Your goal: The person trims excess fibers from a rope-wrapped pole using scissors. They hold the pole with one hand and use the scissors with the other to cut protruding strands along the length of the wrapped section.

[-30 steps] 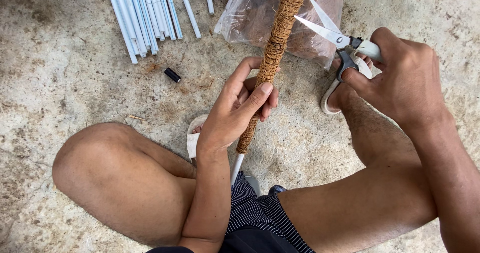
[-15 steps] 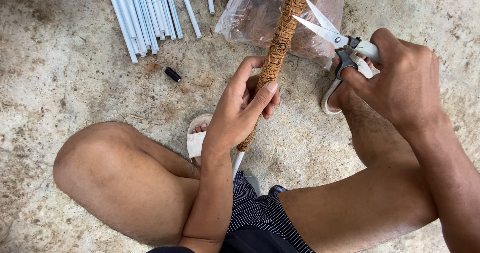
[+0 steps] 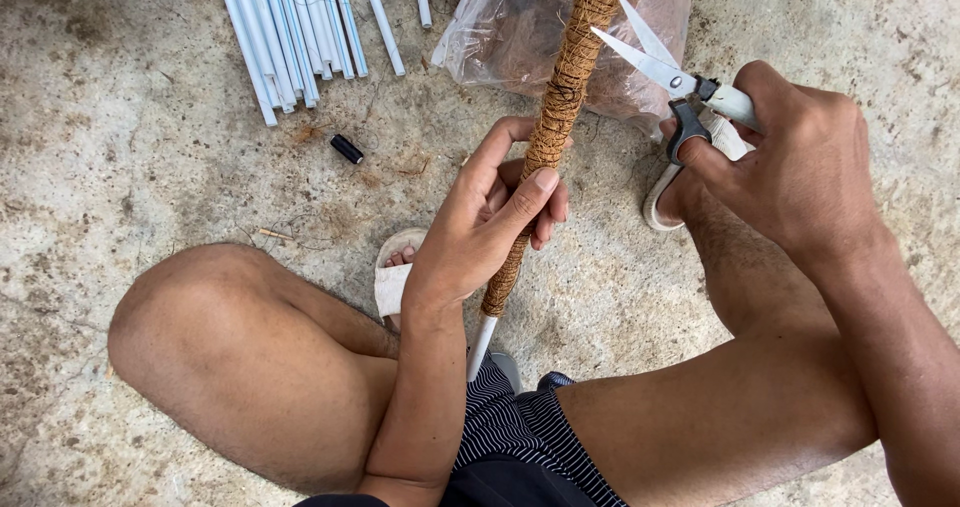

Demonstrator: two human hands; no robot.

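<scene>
We're sat on the concrete floor (image 3: pixel 120 167) w/ a clear plastic bag (image 3: pixel 520 27) at the far side. Left hand (image 3: pixel 480 227), fingers wrapped tight round the coir-wrapped pole (image 3: pixel 560 107), center. Bundle of white pipes (image 3: pixel 290 27) far left. Right hand (image 3: pixel 800 157) grips scissors (image 3: pixel 670 77), blades open just beside the pole. Small black cap (image 3: pixel 347 149) near the pipes.

White pipes (image 3: pixel 290 32), small black cap (image 3: pixel 347 149), clear plastic bag (image 3: pixel 520 27) on concrete floor (image 3: pixel 120 167).

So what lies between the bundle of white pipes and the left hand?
Head view: a small black cylinder on bare concrete floor, between white pipes and left hand.
</scene>
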